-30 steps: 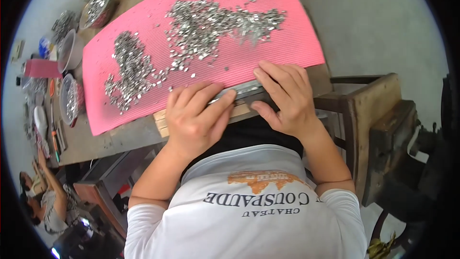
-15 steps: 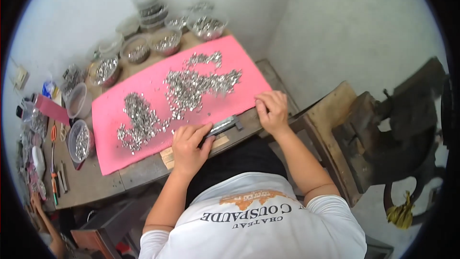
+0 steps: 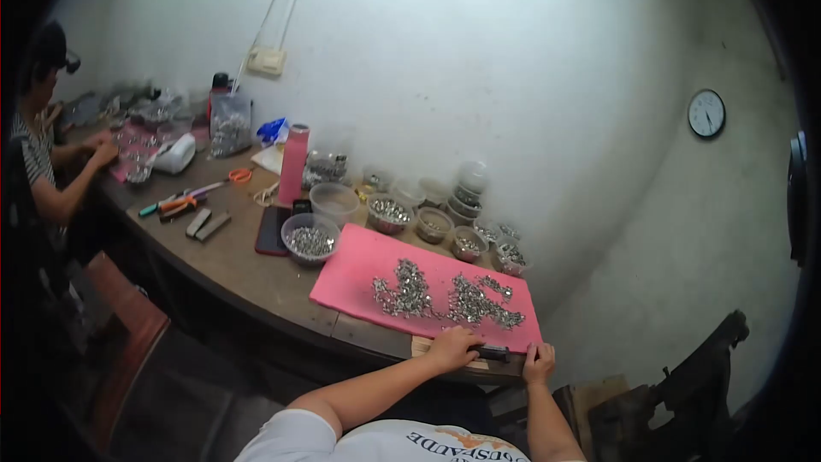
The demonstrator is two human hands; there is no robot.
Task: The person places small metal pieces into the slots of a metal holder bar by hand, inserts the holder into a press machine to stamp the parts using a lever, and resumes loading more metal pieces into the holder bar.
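Black tool (image 3: 493, 353), one — left hand (image 3: 453, 349) grips it; right hand (image 3: 539, 364) curled, contents unclear.

The upper garment is a white T-shirt (image 3: 376, 445) with a short, plain left sleeve (image 3: 295, 435), leaving the left forearm (image 3: 376, 389), right forearm (image 3: 547, 419), left hand (image 3: 453, 349) and right hand (image 3: 540, 363) bare. Its front carries an irregular orange print (image 3: 466, 441) adjoining dark capital lettering (image 3: 428, 441), which appears inverted. A black lower garment (image 3: 453, 411) is visible beyond the hem.
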